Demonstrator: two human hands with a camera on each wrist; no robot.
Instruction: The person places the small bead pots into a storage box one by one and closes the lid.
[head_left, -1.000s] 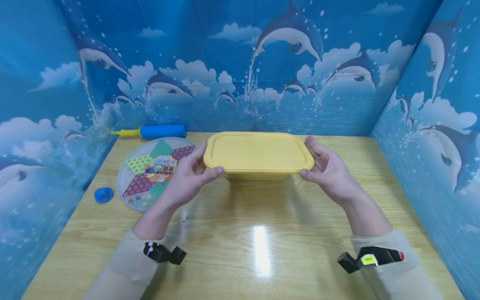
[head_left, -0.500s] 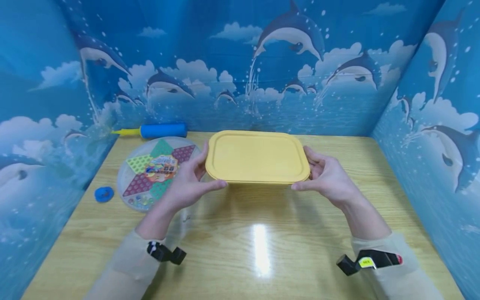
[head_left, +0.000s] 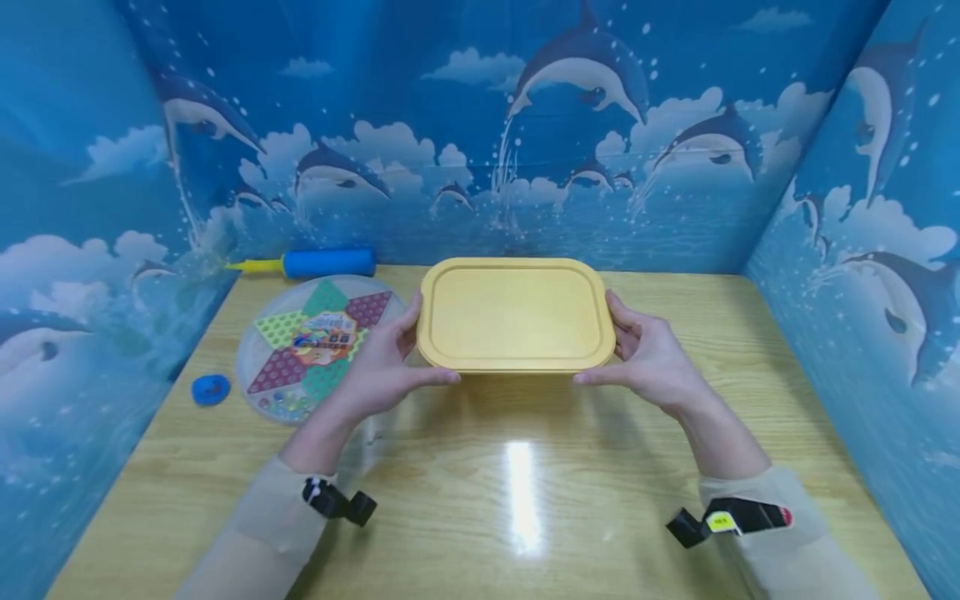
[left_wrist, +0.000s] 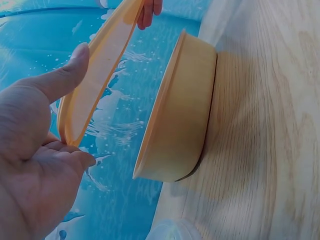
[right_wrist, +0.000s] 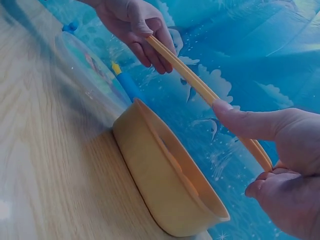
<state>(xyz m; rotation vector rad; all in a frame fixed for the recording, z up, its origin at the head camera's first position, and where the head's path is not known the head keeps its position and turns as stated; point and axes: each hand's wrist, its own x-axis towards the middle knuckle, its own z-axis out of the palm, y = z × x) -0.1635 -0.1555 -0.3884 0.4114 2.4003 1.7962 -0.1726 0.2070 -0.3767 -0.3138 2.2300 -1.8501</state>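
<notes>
A yellow lid [head_left: 516,312] with rounded corners is held between both hands at its short ends. My left hand [head_left: 381,362] grips its left end, thumb along the near edge and fingers at the side. On the opposite end, my right hand [head_left: 654,354] grips it the same way. Both wrist views show the lid lifted well above a matching yellow box [left_wrist: 182,110], which stands upright and uncovered on the table. Part of the box's inside shows from the right wrist, with a yellow-orange shape in it. From the head, the lid hides the box.
Left of the box lies a round Chinese checkers board [head_left: 322,337] in clear plastic. Behind it, a blue hand pump [head_left: 330,262] with a yellow nozzle rests by the dolphin-print backdrop [head_left: 480,150]. A small blue object [head_left: 210,389] sits farther left on the wooden table [head_left: 450,500].
Both hands have raised the lid off the box and levelled its face toward the head camera. The box front, visible earlier below the lid, is now covered from view.
</notes>
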